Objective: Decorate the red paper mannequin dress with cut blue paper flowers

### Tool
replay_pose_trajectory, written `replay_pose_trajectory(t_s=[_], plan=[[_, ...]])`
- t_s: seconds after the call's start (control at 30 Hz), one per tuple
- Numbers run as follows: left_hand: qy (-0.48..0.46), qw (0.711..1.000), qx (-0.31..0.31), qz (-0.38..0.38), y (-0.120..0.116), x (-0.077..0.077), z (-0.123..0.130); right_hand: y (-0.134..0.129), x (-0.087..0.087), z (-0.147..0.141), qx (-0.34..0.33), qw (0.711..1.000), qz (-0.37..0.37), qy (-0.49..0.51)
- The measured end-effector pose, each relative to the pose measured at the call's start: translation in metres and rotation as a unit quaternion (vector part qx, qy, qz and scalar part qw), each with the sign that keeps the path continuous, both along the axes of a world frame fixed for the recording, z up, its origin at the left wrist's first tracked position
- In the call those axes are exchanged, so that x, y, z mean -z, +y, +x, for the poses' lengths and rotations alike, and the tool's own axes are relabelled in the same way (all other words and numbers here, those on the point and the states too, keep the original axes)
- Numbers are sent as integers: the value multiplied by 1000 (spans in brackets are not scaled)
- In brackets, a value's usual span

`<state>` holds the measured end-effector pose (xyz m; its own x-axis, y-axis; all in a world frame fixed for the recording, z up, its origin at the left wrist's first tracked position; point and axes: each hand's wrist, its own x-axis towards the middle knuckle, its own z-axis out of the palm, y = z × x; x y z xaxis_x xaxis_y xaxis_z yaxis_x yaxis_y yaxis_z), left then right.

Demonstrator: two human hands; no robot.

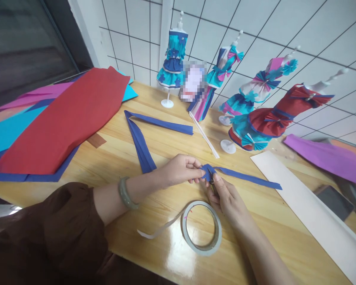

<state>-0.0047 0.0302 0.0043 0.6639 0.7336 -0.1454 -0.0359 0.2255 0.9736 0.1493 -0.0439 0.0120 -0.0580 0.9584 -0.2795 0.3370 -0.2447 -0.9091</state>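
Note:
My left hand (184, 169) pinches a small folded piece of blue crepe paper (208, 171) over the middle of the table. In my right hand (225, 194) is a dark tool that looks like scissors (213, 183), mostly hidden by the fingers, its blades at the blue piece. To the right lies a narrow blue strip (252, 179), and a longer folded blue strip (141, 144) lies beyond my left forearm. Nearer to me, a roll of double-sided tape (184, 221) rests on its side with a loose end trailing left.
Large crepe sheets, red (77, 118) on top, are stacked at the left. Several small dress forms (173, 59) in paper outfits stand along the tiled wall. A long white sheet (302, 213), a dark phone-like slab (334, 202) and purple paper (326, 156) lie at the right.

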Motion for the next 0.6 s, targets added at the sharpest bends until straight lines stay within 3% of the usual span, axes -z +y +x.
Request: replay_pose_trajectory(t_s=[0.6], plan=[[-16,1000,14,-8,-1,0,-1,0,-4,0,3,1000,1,-7]])
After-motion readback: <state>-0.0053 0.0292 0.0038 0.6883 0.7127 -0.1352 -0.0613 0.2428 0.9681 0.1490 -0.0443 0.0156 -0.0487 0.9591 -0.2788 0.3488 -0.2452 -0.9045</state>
